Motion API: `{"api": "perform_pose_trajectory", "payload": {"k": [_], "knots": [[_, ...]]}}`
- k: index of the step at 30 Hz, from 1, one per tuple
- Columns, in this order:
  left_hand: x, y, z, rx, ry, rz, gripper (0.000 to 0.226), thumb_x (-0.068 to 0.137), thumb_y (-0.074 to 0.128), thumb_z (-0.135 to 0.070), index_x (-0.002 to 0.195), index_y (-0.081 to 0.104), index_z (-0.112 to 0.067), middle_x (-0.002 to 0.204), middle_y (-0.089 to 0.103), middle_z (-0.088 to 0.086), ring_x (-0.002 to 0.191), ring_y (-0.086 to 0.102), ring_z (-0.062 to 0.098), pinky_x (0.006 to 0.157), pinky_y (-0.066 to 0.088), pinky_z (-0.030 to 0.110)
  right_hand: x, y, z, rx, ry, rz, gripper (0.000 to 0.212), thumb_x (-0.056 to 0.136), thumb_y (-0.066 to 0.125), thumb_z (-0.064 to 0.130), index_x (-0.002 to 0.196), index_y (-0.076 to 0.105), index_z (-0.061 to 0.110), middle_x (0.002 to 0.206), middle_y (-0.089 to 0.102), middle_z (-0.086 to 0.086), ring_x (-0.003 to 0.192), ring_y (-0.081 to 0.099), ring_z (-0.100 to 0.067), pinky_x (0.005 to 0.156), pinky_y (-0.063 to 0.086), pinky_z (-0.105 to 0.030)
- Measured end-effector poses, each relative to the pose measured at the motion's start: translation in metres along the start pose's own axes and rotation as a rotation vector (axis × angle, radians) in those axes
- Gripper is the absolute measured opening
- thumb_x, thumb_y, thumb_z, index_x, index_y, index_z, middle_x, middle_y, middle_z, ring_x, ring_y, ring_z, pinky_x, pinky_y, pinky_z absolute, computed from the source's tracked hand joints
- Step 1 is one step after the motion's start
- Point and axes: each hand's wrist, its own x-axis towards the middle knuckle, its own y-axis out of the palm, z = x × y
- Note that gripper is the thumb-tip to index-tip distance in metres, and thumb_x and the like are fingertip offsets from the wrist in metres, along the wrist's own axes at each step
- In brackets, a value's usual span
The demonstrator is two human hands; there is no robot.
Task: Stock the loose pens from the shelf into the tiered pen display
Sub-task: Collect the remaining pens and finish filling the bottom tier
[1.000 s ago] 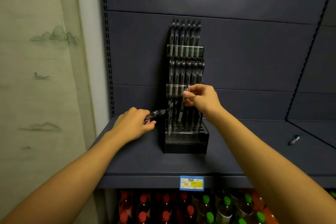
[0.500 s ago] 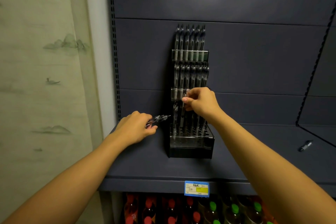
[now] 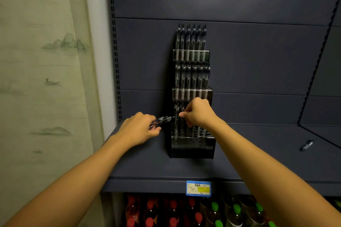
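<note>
Two hands work at the tiered pen display (image 3: 192, 142), centre frame on the shelf (image 3: 147, 167). Right hand (image 3: 198, 113) pinches an upright pen (image 3: 182, 116) over the bottom tier. Left hand (image 3: 137, 130) grips several loose pens (image 3: 162, 120). One pen (image 3: 306, 145) lies far right.

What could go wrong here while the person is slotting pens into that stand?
1. The right hand is lowering a pen into the bottom tier of the pen display, close beside pens already standing there; it could knock them askew or miss its hole.
2. The left hand grips spare pens whose tips point at the display; they could slip or bump it.
3. One loose pen lies far right on the shelf, easy to overlook.
</note>
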Motion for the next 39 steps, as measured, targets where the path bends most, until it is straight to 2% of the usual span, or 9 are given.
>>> {"api": "perform_pose_trajectory", "payload": {"k": [12, 17, 20, 22, 26, 30, 33, 35, 39], "knots": [[0.001, 0.002, -0.001, -0.031, 0.019, -0.012, 0.031, 0.095, 0.061, -0.045, 0.073, 0.051, -0.025, 0.069, 0.057, -0.006, 0.066, 0.057, 0.015, 0.055, 0.042, 0.031, -0.018, -0.01, 0.011, -0.033, 0.038, 0.031, 0.02, 0.085, 0.081, 0.022, 0.086, 0.075, 0.003, 0.076, 0.076, -0.015, 0.067, 0.076, -0.021, 0.078, 0.064, -0.035], [0.002, 0.0, -0.006, -0.023, 0.038, -0.002, 0.03, 0.094, 0.061, -0.047, 0.076, 0.053, -0.024, 0.071, 0.056, -0.004, 0.068, 0.057, 0.018, 0.054, 0.041, 0.031, -0.027, -0.01, 0.015, 0.296, 0.08, 0.178, 0.018, 0.08, 0.085, 0.009, 0.094, 0.075, 0.002, 0.081, 0.077, -0.013, 0.072, 0.077, -0.023, 0.073, 0.064, -0.03], [0.004, -0.002, -0.01, -0.05, 0.063, 0.008, 0.029, 0.093, 0.063, -0.046, 0.077, 0.054, -0.023, 0.071, 0.057, -0.003, 0.066, 0.057, 0.018, 0.052, 0.039, 0.031, -0.029, -0.007, 0.018, 0.443, 0.057, 0.226, 0.019, 0.081, 0.08, -0.004, 0.099, 0.074, 0.001, 0.072, 0.073, -0.009, 0.065, 0.075, -0.023, 0.065, 0.062, -0.028], [0.005, -0.003, -0.012, -0.075, 0.078, 0.015, 0.029, 0.093, 0.064, -0.045, 0.074, 0.053, -0.024, 0.07, 0.058, -0.004, 0.064, 0.057, 0.017, 0.051, 0.038, 0.031, -0.029, -0.005, 0.017, 0.466, 0.037, 0.205, 0.016, 0.083, 0.077, -0.007, 0.097, 0.074, 0.0, 0.065, 0.071, -0.007, 0.064, 0.074, -0.023, 0.067, 0.063, -0.03], [0.007, -0.003, -0.011, -0.142, 0.075, 0.034, 0.03, 0.093, 0.066, -0.043, 0.072, 0.052, -0.026, 0.069, 0.058, -0.003, 0.06, 0.054, 0.016, 0.051, 0.036, 0.031, -0.029, -0.005, 0.01, 0.519, 0.057, 0.152, 0.011, 0.085, 0.074, -0.007, 0.088, 0.075, 0.004, 0.069, 0.072, -0.01, 0.066, 0.073, -0.023, 0.073, 0.063, -0.034], [0.008, -0.003, -0.012, -0.181, 0.07, 0.049, 0.029, 0.093, 0.066, -0.043, 0.073, 0.054, -0.025, 0.069, 0.059, -0.002, 0.059, 0.054, 0.016, 0.053, 0.039, 0.031, -0.03, -0.007, 0.003, 0.524, 0.075, 0.126, 0.01, 0.089, 0.072, -0.005, 0.088, 0.074, 0.005, 0.067, 0.071, -0.007, 0.065, 0.071, -0.02, 0.071, 0.063, -0.032], [0.008, -0.005, -0.01, -0.117, 0.049, 0.043, 0.029, 0.094, 0.064, -0.044, 0.074, 0.054, -0.025, 0.07, 0.06, -0.002, 0.062, 0.055, 0.016, 0.052, 0.038, 0.03, -0.032, -0.016, -0.003, 0.559, 0.097, 0.083, 0.007, 0.092, 0.068, -0.003, 0.091, 0.072, 0.003, 0.075, 0.07, -0.009, 0.066, 0.07, -0.018, 0.069, 0.061, -0.028], [0.007, -0.005, -0.005, -0.109, 0.025, 0.039, 0.03, 0.094, 0.064, -0.045, 0.074, 0.054, -0.025, 0.07, 0.059, -0.002, 0.063, 0.056, 0.017, 0.053, 0.038, 0.03, -0.034, -0.027, -0.009, 0.647, 0.104, 0.076, 0.006, 0.095, 0.065, -0.001, 0.094, 0.071, 0.0, 0.081, 0.07, -0.012, 0.07, 0.071, -0.02, 0.069, 0.061, -0.029], [0.005, -0.003, 0.0, -0.086, 0.011, 0.035, 0.036, 0.093, 0.064, -0.045, 0.069, 0.049, -0.024, 0.069, 0.057, -0.003, 0.069, 0.058, 0.019, 0.052, 0.035, 0.03, -0.034, -0.046, -0.017, 1.056, 0.199, 0.073, 0.007, 0.096, 0.063, -0.001, 0.1, 0.068, -0.003, 0.086, 0.074, -0.015, 0.079, 0.075, -0.026, 0.073, 0.063, -0.038]]}}
